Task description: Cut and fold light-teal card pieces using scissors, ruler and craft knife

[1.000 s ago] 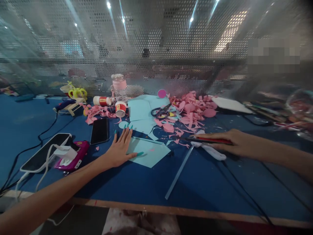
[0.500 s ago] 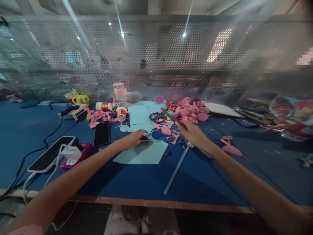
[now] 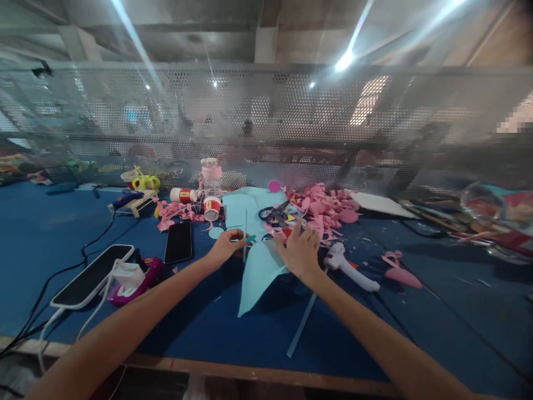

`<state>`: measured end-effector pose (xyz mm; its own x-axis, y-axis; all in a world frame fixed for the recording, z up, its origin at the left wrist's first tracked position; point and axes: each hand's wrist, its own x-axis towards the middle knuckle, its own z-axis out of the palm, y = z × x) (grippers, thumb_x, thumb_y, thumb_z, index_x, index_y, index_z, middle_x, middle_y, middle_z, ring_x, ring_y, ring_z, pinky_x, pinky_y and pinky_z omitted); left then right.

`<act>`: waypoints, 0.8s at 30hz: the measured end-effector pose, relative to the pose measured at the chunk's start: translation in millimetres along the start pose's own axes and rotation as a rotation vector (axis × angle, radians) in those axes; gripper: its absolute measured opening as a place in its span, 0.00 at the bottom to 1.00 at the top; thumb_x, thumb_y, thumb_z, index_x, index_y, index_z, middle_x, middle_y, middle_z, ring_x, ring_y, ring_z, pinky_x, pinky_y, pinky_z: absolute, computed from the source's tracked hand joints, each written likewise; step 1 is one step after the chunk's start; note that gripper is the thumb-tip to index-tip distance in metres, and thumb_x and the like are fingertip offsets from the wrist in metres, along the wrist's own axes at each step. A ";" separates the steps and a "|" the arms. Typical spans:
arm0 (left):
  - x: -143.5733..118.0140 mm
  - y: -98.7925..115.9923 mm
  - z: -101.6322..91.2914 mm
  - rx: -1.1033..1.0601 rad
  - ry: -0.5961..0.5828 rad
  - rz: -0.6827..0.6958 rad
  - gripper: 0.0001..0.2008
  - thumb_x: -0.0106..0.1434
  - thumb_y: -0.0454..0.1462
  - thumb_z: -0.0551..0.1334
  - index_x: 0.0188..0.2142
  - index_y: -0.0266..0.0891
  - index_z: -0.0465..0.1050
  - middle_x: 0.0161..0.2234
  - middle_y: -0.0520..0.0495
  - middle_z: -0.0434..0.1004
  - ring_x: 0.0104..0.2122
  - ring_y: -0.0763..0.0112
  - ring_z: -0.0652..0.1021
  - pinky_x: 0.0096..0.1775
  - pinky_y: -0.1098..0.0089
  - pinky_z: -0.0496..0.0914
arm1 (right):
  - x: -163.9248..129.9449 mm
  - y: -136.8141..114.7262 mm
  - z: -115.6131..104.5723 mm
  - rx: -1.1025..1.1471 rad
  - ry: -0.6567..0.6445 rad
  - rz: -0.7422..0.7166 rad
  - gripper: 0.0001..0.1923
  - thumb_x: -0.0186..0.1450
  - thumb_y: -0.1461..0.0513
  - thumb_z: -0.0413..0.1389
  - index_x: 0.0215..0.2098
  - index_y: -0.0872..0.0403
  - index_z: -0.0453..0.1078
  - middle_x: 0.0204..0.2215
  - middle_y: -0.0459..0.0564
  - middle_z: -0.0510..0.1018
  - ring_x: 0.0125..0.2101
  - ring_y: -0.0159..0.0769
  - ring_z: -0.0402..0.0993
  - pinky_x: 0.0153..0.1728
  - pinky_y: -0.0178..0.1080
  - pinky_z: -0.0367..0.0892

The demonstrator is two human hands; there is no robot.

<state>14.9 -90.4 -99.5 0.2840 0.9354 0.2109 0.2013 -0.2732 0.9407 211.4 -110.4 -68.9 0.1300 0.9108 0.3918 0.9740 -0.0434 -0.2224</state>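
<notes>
You hold a light blue paper sheet (image 3: 258, 269); pink paper scraps (image 3: 322, 206) at 1 o'clock, dark blue table (image 3: 62, 233), black phone (image 3: 179, 242).

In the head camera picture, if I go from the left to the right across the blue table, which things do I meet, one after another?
white device with cable → black phone → left hand → light blue paper sheet → right hand → white glue gun → pink paper cutout
</notes>
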 end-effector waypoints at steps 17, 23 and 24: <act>6.6 -10.6 -13.5 -0.239 0.262 -0.193 0.13 0.51 0.42 0.66 0.34 0.35 0.75 0.24 0.53 0.76 0.17 0.75 0.74 0.18 0.76 0.65 | -19.5 -4.4 22.7 0.094 -0.581 -0.675 0.47 0.59 0.39 0.42 0.65 0.59 0.40 0.64 0.58 0.40 0.63 0.47 0.33 0.60 0.53 0.34; 5.0 -5.3 -9.0 -0.426 0.250 -0.192 0.20 0.48 0.46 0.67 0.37 0.34 0.71 0.29 0.48 0.77 0.22 0.72 0.76 0.23 0.73 0.71 | 8.7 7.7 -25.8 0.240 -0.761 -0.675 0.50 0.53 0.42 0.55 0.64 0.61 0.46 0.61 0.63 0.54 0.60 0.50 0.52 0.56 0.47 0.54; 4.5 -5.1 -7.3 -0.461 0.247 -0.189 0.22 0.47 0.46 0.68 0.37 0.34 0.71 0.30 0.48 0.77 0.23 0.72 0.77 0.24 0.72 0.72 | 18.2 11.1 -38.1 0.271 -0.756 -0.675 0.43 0.56 0.45 0.54 0.62 0.58 0.53 0.58 0.60 0.61 0.56 0.48 0.60 0.53 0.45 0.58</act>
<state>8.3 -83.2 -101.3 0.0436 0.9986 0.0310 -0.2196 -0.0207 0.9754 231.7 -109.9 -30.2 -0.6654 0.7351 -0.1302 0.7148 0.5772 -0.3948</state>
